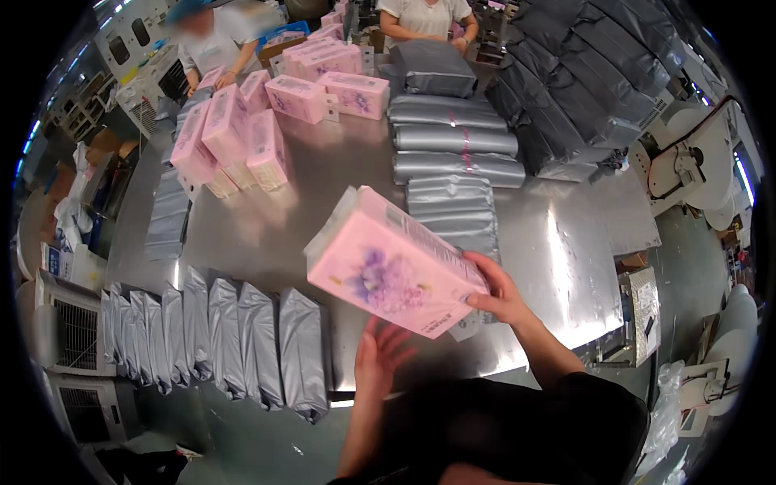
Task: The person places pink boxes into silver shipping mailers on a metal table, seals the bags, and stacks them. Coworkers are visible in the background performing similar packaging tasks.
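Note:
Above the metal table (339, 174), a pink pack of tissues (396, 271) with a purple flower print is held up at a tilt. My right hand (503, 295) grips its right end, thumb on the front face. Below the pack's lower edge, my left hand (380, 356) has its fingers spread, a little smeared by motion, and holds nothing. Just behind the tissue pack lies a pile of flat grey plastic bags (453, 202), partly hidden by it.
Several pink packs (226, 133) stand at the far left. Bundled grey bags (457, 139) lie farther back. Filled grey parcels (242, 339) line the front left edge; more are piled at the far right (582, 89). Two people, at far left (218, 40) and far side (424, 20), are across the table.

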A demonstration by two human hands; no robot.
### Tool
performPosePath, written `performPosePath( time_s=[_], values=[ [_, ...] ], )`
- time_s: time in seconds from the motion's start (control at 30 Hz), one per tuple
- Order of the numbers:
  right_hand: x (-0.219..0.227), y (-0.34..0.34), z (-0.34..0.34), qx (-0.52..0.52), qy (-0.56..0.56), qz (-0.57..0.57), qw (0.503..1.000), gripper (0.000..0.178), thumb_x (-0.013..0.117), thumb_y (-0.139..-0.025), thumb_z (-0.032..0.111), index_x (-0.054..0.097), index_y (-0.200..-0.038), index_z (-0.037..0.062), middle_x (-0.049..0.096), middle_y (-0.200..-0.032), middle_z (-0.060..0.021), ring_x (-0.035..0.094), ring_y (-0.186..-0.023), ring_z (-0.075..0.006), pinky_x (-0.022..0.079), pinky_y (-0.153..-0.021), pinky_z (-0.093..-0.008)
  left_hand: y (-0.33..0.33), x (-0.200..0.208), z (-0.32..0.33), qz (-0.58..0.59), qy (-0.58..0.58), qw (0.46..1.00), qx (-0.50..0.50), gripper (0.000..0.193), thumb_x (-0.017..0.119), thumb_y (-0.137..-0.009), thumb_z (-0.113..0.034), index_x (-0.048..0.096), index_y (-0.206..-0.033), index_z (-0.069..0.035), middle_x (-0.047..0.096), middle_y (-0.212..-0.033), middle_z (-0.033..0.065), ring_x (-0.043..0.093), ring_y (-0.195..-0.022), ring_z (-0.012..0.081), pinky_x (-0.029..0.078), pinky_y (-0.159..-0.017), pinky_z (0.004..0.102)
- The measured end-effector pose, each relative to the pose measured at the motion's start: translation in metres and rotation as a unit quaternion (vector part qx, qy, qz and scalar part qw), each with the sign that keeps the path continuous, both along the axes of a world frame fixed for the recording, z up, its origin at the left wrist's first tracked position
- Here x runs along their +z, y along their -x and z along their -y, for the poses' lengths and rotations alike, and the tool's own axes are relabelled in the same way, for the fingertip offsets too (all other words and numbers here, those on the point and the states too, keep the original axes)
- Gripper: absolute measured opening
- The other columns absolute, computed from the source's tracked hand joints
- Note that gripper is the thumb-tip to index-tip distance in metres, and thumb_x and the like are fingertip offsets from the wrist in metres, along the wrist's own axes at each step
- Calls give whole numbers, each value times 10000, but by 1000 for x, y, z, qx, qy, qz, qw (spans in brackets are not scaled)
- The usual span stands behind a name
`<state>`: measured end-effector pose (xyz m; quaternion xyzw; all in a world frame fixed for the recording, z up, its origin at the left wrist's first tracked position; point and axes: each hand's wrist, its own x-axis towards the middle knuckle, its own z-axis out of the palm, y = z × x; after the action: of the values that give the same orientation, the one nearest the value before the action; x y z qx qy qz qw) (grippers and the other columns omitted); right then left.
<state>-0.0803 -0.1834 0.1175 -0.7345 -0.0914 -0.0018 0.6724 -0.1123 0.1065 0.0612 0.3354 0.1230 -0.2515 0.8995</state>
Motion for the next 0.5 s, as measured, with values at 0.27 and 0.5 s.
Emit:
performPosePath(
  time_s=[0.27, 0.5],
  values=[
    [-4, 159, 22, -135, 234, 17, 963, 867, 787, -870, 129, 338, -1610, 80, 296, -1638, -215, 327, -1509, -373, 299, -1215, -452, 34, -54, 85, 11, 108, 988, -107, 672, 404, -1088, -504, 316, -1578, -53, 447, -1544, 178, 518, -1358, 333, 499, -1073, 514],
    [-13, 201, 42, -196, 151, -40, 968, 810, 717, -873, 106, 374, -1605, 132, 450, -1509, -166, 550, -1197, -286, 508, -966, -362, 48, -9, 124, 0, 57, 987, -149, 666, 417, -1084, -480, 314, -1582, -48, 434, -1554, 179, 505, -1373, 334, 475, -1095, 504]
  ],
)
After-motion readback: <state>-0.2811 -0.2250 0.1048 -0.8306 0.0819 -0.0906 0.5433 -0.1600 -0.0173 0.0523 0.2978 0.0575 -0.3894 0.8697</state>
